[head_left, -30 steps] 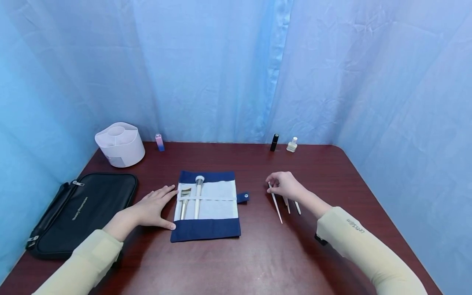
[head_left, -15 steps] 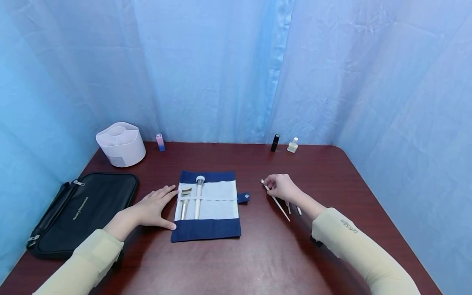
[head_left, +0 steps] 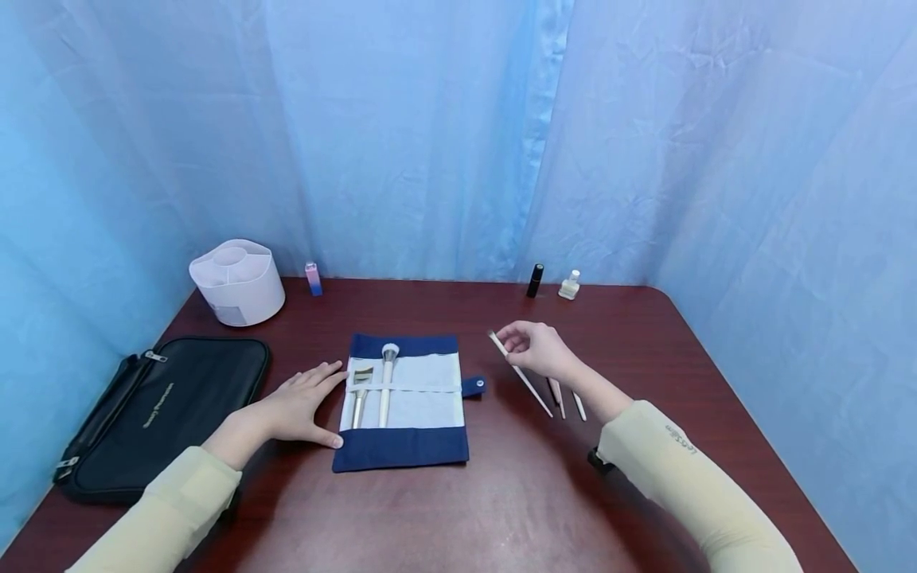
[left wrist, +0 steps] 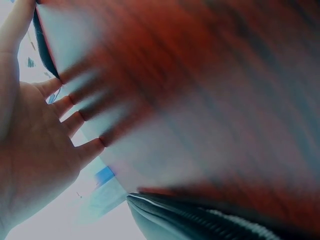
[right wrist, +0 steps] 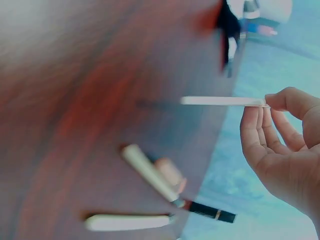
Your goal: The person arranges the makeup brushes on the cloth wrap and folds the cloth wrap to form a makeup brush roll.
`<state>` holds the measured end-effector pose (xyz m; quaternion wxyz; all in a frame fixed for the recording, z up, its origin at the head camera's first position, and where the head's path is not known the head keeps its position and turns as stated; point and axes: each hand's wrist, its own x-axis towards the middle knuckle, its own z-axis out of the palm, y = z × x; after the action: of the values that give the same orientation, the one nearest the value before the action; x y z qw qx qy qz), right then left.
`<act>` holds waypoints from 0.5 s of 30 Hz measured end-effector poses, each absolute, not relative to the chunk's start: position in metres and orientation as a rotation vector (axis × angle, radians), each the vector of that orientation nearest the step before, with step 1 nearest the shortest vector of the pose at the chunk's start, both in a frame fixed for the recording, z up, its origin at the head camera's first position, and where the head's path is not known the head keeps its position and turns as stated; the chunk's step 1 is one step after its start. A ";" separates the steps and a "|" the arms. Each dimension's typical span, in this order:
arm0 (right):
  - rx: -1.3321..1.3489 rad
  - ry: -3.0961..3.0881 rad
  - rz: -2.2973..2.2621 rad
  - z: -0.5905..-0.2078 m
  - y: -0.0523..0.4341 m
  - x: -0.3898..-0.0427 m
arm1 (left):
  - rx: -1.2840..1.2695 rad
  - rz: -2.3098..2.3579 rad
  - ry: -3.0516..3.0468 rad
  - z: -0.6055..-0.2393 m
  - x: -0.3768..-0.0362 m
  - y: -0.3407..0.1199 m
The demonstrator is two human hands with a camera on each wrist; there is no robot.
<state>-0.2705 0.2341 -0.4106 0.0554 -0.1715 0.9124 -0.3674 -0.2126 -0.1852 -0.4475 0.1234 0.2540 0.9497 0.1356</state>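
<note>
A blue and white cloth brush roll (head_left: 403, 402) lies unrolled at mid-table, holding a flat brush (head_left: 359, 390) and a round brush (head_left: 387, 378) under its strap. My left hand (head_left: 304, 400) lies flat, fingers straight, on the table at the roll's left edge (left wrist: 60, 120). My right hand (head_left: 537, 350) is raised just right of the roll and pinches a thin white brush (head_left: 519, 374) that slants down to the right (right wrist: 222, 101). Two more thin brushes (head_left: 568, 402) lie on the table beneath that wrist (right wrist: 150, 172).
A black zip case (head_left: 154, 410) sits at the left edge. At the back stand a white divided organizer (head_left: 236, 282), a small pink and blue tube (head_left: 312, 278), a black tube (head_left: 533, 280) and a small clear bottle (head_left: 569, 285). Blue curtains close in the table.
My right hand has lifted the thin white brush off the table and moved it up and left toward the roll. The left hand has stayed put.
</note>
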 end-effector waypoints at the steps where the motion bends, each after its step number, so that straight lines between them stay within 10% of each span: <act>1: -0.507 2.763 -1.132 -0.407 0.232 -0.271 | 0.746 0.398 2.772 -0.448 -0.212 -0.185; 15: -0.477 2.589 -1.515 -0.376 0.181 -0.290 | 0.714 0.385 2.769 -0.447 -0.213 -0.185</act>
<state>-0.2897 0.1813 -0.3757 0.0522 -0.1569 0.8512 -0.4981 -0.2126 -0.1852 -0.4475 0.1276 0.2455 0.9518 0.1322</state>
